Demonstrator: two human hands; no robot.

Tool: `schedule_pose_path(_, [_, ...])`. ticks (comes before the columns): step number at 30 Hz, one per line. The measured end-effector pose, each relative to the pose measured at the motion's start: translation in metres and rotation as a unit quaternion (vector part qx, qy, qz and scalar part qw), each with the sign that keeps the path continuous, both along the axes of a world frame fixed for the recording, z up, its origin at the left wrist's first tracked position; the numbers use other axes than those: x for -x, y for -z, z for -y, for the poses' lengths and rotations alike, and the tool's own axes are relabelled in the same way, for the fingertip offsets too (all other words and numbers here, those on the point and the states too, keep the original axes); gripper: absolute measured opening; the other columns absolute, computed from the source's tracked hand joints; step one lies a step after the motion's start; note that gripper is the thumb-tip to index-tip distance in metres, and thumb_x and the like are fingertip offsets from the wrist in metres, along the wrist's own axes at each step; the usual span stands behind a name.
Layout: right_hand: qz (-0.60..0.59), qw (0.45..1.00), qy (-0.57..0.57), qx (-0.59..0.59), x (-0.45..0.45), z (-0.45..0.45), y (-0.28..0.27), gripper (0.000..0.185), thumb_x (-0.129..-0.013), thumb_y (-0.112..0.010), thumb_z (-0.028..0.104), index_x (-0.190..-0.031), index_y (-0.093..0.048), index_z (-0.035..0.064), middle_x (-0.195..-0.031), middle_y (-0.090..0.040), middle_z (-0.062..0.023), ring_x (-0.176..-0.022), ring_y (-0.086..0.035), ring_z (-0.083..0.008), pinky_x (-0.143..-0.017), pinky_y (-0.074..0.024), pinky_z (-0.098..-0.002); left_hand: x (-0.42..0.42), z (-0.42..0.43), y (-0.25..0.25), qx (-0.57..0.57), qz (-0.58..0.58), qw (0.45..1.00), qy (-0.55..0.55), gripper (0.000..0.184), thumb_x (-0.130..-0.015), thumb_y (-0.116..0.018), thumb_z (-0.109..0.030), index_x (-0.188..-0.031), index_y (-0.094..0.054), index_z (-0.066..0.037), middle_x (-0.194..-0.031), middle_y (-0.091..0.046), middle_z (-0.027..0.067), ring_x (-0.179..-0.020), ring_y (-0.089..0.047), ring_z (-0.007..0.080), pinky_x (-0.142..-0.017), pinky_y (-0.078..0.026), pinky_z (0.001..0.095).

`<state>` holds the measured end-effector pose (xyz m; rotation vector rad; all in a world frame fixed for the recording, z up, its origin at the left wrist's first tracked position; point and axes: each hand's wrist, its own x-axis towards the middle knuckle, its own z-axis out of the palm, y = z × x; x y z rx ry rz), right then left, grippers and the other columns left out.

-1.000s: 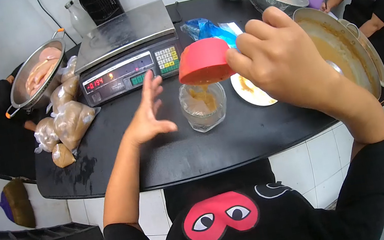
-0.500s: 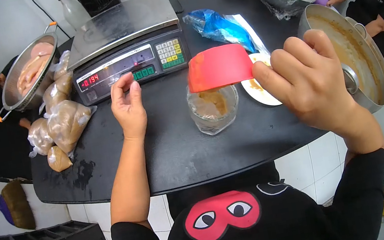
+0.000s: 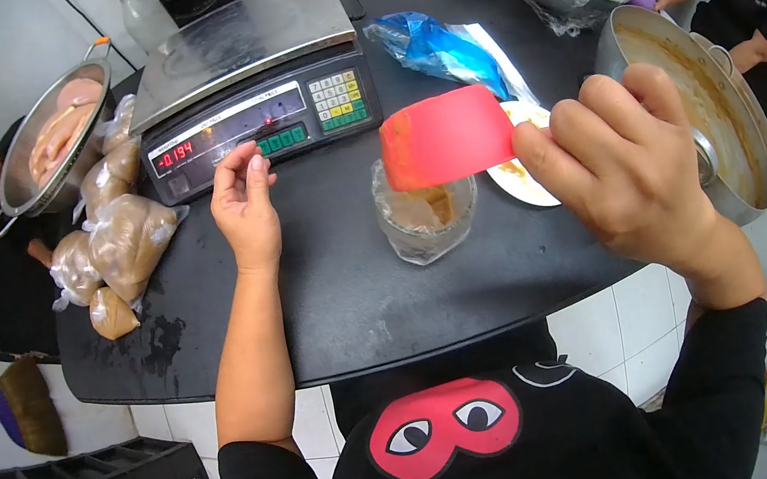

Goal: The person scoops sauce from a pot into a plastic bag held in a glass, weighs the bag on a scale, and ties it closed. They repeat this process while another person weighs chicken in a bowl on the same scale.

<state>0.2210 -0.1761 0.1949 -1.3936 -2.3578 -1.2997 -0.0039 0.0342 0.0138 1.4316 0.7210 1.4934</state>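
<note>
Right hand (image 3: 620,167): was clenched at the red scoop's (image 3: 448,137) side.
Scoop: was held tilted above the plastic-lined container (image 3: 416,242) on the tabletop (image 3: 343,302).
Left hand (image 3: 248,216): was loosely curled, nothing seen held.
Brown sauce (image 3: 442,206): was apparently being emptied; steadiness was called for.

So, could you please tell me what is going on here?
The person's right hand holds a red cup over a plastic-lined container with some brown mixture inside. The left hand is raised in front of the scale, holding nothing visible. Filled bags lie at the left, a large pot at the right.
</note>
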Motion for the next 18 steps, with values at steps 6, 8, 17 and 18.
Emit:
schedule_pose_path(6, [-0.014, 0.999, -0.012, 0.03, -0.001, 0.002, -0.001, 0.026, -0.061, -0.062, 0.014, -0.086, -0.063, 0.0071, -0.067, -0.043, -0.0017, -0.062, -0.045, -0.0162, -0.053, -0.0316, -0.0289, 0.003, -0.005, 0.006, 0.03, 0.01, 0.999, 0.013, 0.02, -0.092, -0.056, -0.014, -0.107, -0.058, -0.002, -0.098, -0.06, 0.0059, -0.08, -0.057, 0.009, -0.068, -0.049, 0.022])
schedule_pose_path(8, [-0.013, 0.999, -0.015, 0.035, -0.001, 0.001, 0.0, 0.025, -0.061, -0.063, 0.013, -0.085, -0.063, 0.0068, -0.067, -0.043, -0.0017, -0.061, -0.044, -0.0158, -0.051, -0.0309, -0.0285, 0.002, -0.004, 0.005, 0.033, 0.009, 0.999, 0.013, 0.019, -0.092, -0.056, -0.014, -0.106, -0.059, -0.002, -0.096, -0.061, 0.0059, -0.079, -0.057, 0.009, -0.068, -0.049, 0.0221])
schedule_pose_path(17, [0.051, 0.995, 0.023, 0.077, 0.008, 0.002, -0.02, 0.021, -0.063, -0.062, 0.011, -0.084, -0.061, 0.0055, -0.067, -0.044, -0.0018, -0.061, -0.046, -0.0144, -0.05, -0.0309, -0.0278, 0.002, -0.002, 0.005, 0.026, -0.014, 0.999, 0.02, 0.018, -0.092, -0.055, -0.016, -0.103, -0.06, -0.002, -0.09, -0.063, 0.0053, -0.073, -0.058, 0.0085, -0.065, -0.047, 0.0215])
schedule_pose_path(18, [0.056, 0.995, 0.028, 0.081, 0.009, 0.001, -0.022, 0.021, -0.063, -0.062, 0.011, -0.084, -0.06, 0.0053, -0.067, -0.043, -0.0018, -0.061, -0.046, -0.0144, -0.05, -0.031, -0.0276, 0.002, -0.002, 0.005, 0.027, -0.014, 0.999, 0.023, 0.018, -0.092, -0.055, -0.016, -0.103, -0.061, -0.002, -0.09, -0.063, 0.0052, -0.072, -0.058, 0.0084, -0.065, -0.047, 0.0215])
